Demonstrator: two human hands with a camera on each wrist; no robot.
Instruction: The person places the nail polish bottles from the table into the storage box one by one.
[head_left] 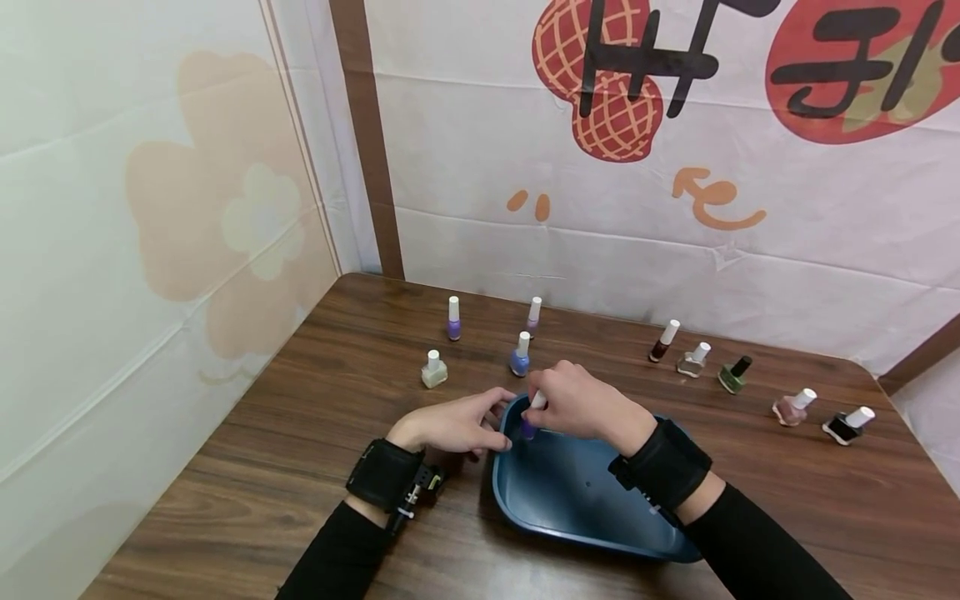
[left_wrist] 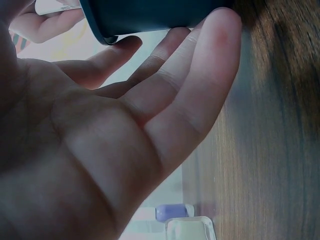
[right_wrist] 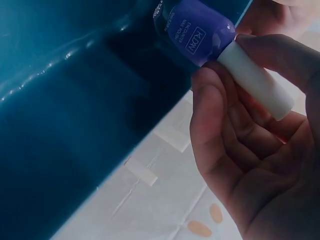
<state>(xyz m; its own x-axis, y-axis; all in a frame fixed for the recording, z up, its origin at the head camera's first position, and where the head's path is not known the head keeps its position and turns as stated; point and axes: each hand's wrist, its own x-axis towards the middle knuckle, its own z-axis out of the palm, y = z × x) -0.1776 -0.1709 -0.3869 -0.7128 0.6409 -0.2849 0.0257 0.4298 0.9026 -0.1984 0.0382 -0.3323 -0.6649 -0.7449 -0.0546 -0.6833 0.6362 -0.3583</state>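
My right hand (head_left: 576,403) pinches a purple nail polish bottle (right_wrist: 201,33) by its white cap (right_wrist: 257,82), between thumb and fingers. The bottle is inside the far left corner of a dark blue tray (head_left: 585,492), its lower end close to the tray's inner wall. Against the outside of the tray's left wall, my left hand (head_left: 459,423) lies with its fingers extended. In the left wrist view, its fingertips (left_wrist: 220,30) rest at the outer wall of the tray (left_wrist: 145,17).
Behind the tray stand two purple bottles (head_left: 453,327) (head_left: 533,317), a blue one (head_left: 520,362) and a pale one (head_left: 434,372). Along the right stand dark red (head_left: 660,348), grey (head_left: 691,364), green (head_left: 731,378), pink (head_left: 791,408) and black (head_left: 843,427) bottles. Printed cloth (head_left: 465,125) hangs behind the table.
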